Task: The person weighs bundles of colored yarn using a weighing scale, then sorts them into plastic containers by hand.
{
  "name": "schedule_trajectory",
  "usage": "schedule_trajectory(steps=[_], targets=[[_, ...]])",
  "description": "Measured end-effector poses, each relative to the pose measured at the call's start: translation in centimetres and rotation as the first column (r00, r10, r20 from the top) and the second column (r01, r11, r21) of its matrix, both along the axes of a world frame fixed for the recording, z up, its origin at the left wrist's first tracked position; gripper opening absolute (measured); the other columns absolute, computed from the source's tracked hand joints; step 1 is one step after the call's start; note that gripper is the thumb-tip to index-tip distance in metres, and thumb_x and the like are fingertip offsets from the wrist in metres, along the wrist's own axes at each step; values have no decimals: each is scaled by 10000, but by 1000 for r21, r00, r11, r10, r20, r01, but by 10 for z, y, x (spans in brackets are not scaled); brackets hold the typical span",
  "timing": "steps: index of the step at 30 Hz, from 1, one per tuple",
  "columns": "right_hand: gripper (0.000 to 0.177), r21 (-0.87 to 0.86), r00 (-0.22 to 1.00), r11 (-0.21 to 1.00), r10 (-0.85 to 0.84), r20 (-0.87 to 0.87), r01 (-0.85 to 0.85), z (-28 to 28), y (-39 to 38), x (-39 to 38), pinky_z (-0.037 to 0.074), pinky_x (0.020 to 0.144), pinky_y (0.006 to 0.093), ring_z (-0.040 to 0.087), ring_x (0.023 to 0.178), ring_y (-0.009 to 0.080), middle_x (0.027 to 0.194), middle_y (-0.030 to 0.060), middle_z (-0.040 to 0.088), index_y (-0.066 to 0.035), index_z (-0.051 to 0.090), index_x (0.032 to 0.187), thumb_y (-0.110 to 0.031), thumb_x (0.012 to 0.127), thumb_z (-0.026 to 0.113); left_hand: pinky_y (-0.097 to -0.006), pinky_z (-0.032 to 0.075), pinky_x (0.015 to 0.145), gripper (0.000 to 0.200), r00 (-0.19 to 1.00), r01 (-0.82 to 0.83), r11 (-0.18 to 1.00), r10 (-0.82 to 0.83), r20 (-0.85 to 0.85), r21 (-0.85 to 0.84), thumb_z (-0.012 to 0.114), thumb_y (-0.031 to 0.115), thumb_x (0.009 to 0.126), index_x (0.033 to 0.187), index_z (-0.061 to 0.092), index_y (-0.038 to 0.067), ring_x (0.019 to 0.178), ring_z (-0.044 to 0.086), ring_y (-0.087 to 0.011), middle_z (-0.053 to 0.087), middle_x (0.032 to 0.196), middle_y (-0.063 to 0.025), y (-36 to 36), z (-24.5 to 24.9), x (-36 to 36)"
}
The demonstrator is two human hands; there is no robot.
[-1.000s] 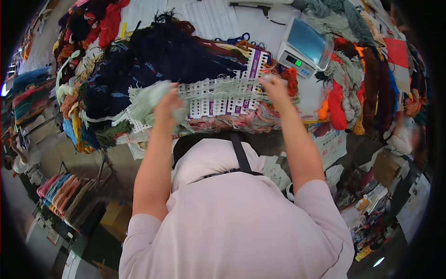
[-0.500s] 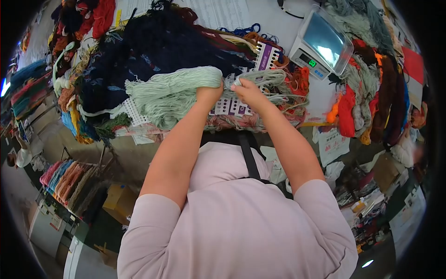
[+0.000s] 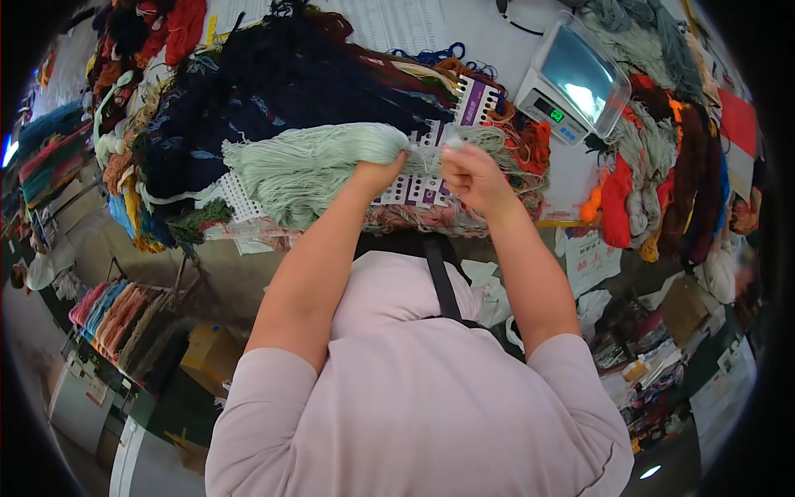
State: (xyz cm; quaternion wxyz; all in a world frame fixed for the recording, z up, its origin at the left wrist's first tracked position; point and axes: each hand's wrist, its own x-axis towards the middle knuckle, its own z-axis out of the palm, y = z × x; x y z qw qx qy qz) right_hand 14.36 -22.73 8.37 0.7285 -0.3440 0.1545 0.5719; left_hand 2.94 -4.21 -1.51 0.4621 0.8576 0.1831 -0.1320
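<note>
My left hand [image 3: 383, 172] is closed around the right end of a thick pale green yarn skein [image 3: 306, 166], which spreads leftward over the pile. To its right, my right hand [image 3: 476, 178] is pinched shut, with a whitish tuft of yarn [image 3: 453, 143] at its fingertips. Thin pale strands seem to run between the two hands, though they are faint. Beneath them lie white punched cards with purple bands [image 3: 414, 190]. Loose greyish-green yarn [image 3: 489, 139] rests just beyond my right hand.
Dark navy yarn [image 3: 273, 79] is heaped behind the skein. A digital scale [image 3: 551, 112] with a clear tray stands at the right, beside red yarn [image 3: 615, 203]. Printed sheets [image 3: 389, 25] lie at the back. Lower left are a rack of coloured skeins [image 3: 124, 323] and a cardboard box [image 3: 211, 356].
My right hand has moved right, away from the left hand, drawing the pale yarn with it. My left hand has shifted slightly right with the skein's end.
</note>
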Motion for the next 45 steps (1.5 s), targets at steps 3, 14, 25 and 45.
schedule_trajectory(steps=[3, 14, 25, 45], targets=[[168, 66, 975, 972, -223, -22, 224, 26, -27, 13, 193, 417, 226, 237, 456, 47, 572, -82, 226, -150, 440, 800, -189, 927, 542, -395, 324, 1028, 386, 994, -53, 996, 47, 96, 69, 615, 320, 838, 1129, 611, 67, 1182, 477, -320, 593, 1182, -122, 7, -9, 3], [390, -74, 638, 684, -628, 446, 725, 101, -253, 81, 162, 394, 217, 141, 451, 44, 574, -63, 159, 2, 466, 1290, -261, 1017, 374, -365, 359, 1003, 376, 959, -285, 940, 281, 45, 188, 601, 277, 824, 1138, 614, 71, 1158, 517, -297, 599, 1203, -107, 52, 13, 4], [297, -496, 658, 434, -442, 610, 752, 141, -345, 63, 155, 384, 207, 200, 433, 27, 560, -89, 240, -55, 576, 1184, -207, 928, 585, -292, 353, 558, 182, 707, -689, 581, 407, -578, -434, 656, 277, 829, 833, 676, 96, 578, 392, -127, 425, 630, 29, 150, 99, -9], [325, -773, 818, -276, 275, 506, 571, 268, -650, 92, 215, 390, 295, 334, 411, 111, 556, -20, 429, -145, 558, 683, -416, 850, 623, -316, 368, 450, 249, 738, -185, 970, 243, -629, 158, 665, 254, 801, 663, 655, 47, 485, 515, -155, 536, 538, -44, 412, 186, -181]])
